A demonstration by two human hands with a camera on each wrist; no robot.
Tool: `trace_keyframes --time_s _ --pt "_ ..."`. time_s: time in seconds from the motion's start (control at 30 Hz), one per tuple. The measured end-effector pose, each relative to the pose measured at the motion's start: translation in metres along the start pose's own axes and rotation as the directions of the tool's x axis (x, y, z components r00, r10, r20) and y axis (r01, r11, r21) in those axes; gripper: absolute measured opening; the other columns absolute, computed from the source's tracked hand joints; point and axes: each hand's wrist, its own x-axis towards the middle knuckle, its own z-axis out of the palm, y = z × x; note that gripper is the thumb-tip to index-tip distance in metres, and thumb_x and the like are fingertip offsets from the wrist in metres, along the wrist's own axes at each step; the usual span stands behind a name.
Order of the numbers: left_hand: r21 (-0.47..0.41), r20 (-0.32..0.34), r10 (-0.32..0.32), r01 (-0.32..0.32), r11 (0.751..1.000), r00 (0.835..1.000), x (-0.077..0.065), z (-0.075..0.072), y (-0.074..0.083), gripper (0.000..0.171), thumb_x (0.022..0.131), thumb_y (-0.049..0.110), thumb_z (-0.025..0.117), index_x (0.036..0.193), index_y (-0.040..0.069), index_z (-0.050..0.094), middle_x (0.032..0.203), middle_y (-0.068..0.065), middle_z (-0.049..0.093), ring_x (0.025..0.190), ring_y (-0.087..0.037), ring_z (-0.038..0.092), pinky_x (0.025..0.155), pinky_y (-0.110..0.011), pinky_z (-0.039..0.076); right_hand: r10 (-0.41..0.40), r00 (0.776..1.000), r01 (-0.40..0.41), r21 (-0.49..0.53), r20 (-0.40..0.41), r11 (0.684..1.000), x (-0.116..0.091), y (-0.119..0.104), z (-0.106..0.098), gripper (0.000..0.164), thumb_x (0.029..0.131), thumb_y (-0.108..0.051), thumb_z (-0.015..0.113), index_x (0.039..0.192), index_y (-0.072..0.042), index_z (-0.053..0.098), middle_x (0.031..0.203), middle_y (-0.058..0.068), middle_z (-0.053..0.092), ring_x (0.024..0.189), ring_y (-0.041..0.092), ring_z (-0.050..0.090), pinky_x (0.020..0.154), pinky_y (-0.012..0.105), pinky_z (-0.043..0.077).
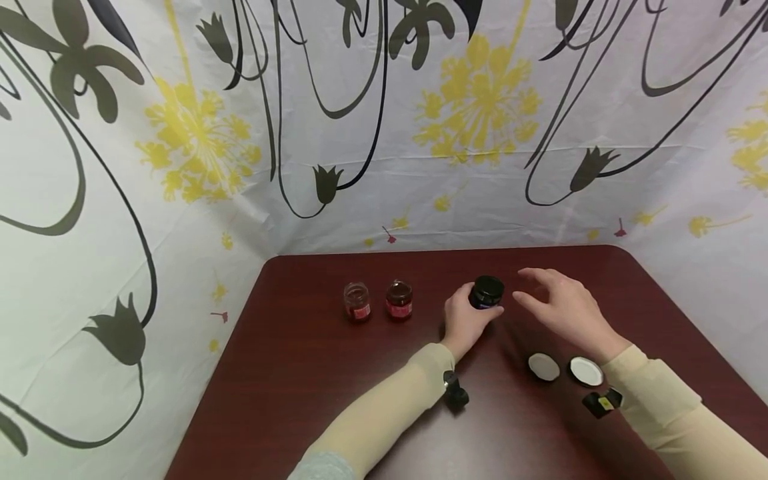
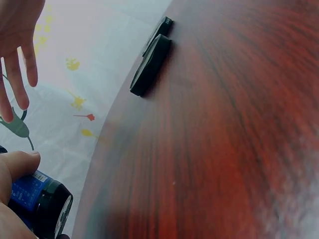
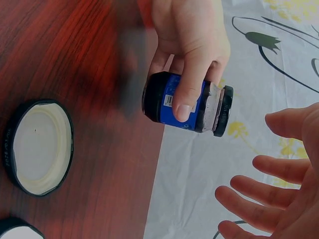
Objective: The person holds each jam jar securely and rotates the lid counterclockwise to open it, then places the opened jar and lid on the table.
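My left hand (image 1: 467,320) grips a small glass jar (image 1: 487,293) with a blue label, fingers and thumb wrapped around its side. In the right wrist view the jar (image 3: 160,102) is held close over the table, dark contents inside and a black lid (image 3: 226,111) on its mouth. My right hand (image 1: 567,310) hovers to the right of the jar, apart from it, fingers spread and holding nothing. Between the right forearm and the jar, two black-rimmed lids lie with their pale insides up: a greyish one (image 1: 543,367) and a whiter one (image 1: 585,371).
Two glass jars with red labels stand toward the back left of the dark red table (image 1: 312,400): a clearer jar (image 1: 357,302) and a darker-filled jar (image 1: 399,300), both apparently lidless. A white patterned curtain (image 1: 360,133) hangs behind and beside the table.
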Motion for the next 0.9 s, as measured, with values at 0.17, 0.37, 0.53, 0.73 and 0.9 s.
trace_keyframes --time_s 0.17,0.37,0.53,0.73,0.9 --pt "0.019 0.002 0.01 -0.01 1.0 1.0 0.0 -0.004 0.0 0.062 0.077 0.045 0.087 0.13 0.022 0.063 0.114 0.01 0.066 0.102 -0.006 0.063 0.086 -0.03 0.053 -0.003 1.0 0.003 0.006 0.0 1.0 0.001 -0.002 0.002 0.057 0.097 -0.049 0.063 0.141 -0.014 0.057 0.139 0.012 0.057 0.117 0.036 0.059 0.082 0.059 0.048" --pt "0.023 -0.001 0.02 -0.02 1.0 1.0 0.0 -0.01 0.001 0.062 0.077 0.044 0.088 0.129 0.02 0.063 0.114 0.009 0.066 0.103 -0.007 0.063 0.087 -0.03 0.053 0.001 1.0 -0.001 0.005 0.012 1.0 0.003 -0.003 0.004 0.058 0.097 -0.051 0.062 0.141 -0.014 0.057 0.139 0.014 0.057 0.116 0.037 0.059 0.082 0.06 0.048" --pt "0.044 -0.005 0.031 -0.031 0.999 1.0 0.0 -0.014 0.002 0.062 0.076 0.048 0.087 0.127 0.021 0.064 0.114 0.01 0.066 0.102 -0.006 0.062 0.088 -0.03 0.052 -0.008 1.0 0.008 0.0 0.009 1.0 0.004 -0.003 0.006 0.057 0.097 -0.049 0.063 0.14 -0.013 0.057 0.138 0.015 0.057 0.117 0.037 0.059 0.083 0.06 0.048" --pt "0.063 0.003 0.055 -0.055 0.997 0.998 -0.002 -0.017 0.004 0.061 0.076 0.052 0.085 0.125 0.022 0.065 0.112 0.011 0.065 0.101 -0.005 0.061 0.088 -0.03 0.052 -0.016 1.0 0.016 0.001 0.011 1.0 0.005 -0.005 0.009 0.058 0.097 -0.049 0.063 0.14 -0.01 0.058 0.138 0.016 0.057 0.118 0.038 0.058 0.083 0.06 0.048" --pt "0.065 0.004 0.075 -0.075 0.995 0.997 -0.003 -0.02 0.005 0.059 0.077 0.053 0.084 0.123 0.022 0.065 0.111 0.011 0.064 0.101 -0.006 0.061 0.088 -0.03 0.052 -0.01 1.0 0.01 0.008 0.012 1.0 0.006 -0.006 0.01 0.059 0.097 -0.05 0.062 0.14 -0.01 0.058 0.138 0.016 0.058 0.118 0.038 0.058 0.083 0.06 0.048"
